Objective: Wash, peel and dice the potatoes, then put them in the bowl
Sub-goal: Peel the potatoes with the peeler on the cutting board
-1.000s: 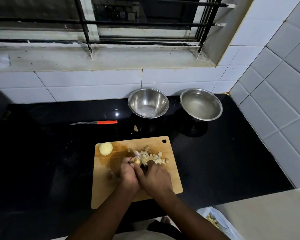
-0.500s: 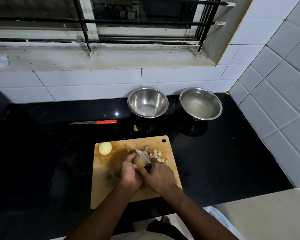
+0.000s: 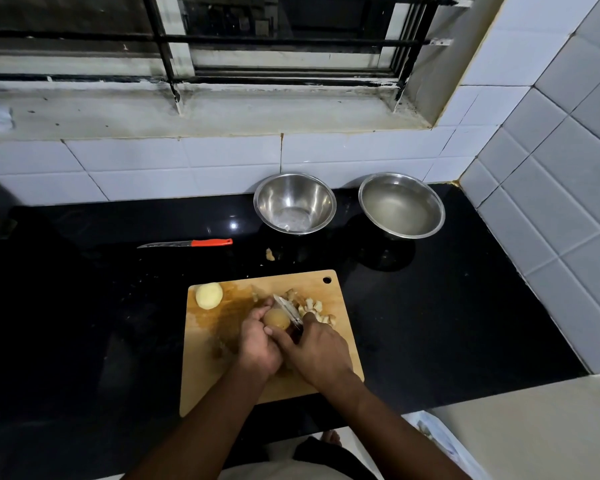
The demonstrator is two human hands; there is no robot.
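Wooden board (image 3: 340,299): laid on the black counter (image 3: 465,323), near its front edge.
Left hand (image 3: 257,344): curled round a peeled potato (image 3: 276,319), which is held at the fingertips over the board's middle.
Right hand (image 3: 317,348): clenched on a knife (image 3: 288,308), its blade set against the potato's right side.
Diced pieces (image 3: 314,306): heaped just beyond the right hand.
Second potato (image 3: 208,295): at the board's far left corner.
Bowls: one steel bowl (image 3: 294,202) and a water-filled bowl (image 3: 401,204) at the counter's back edge.
Red-handled knife (image 3: 187,243): left of the bowls.
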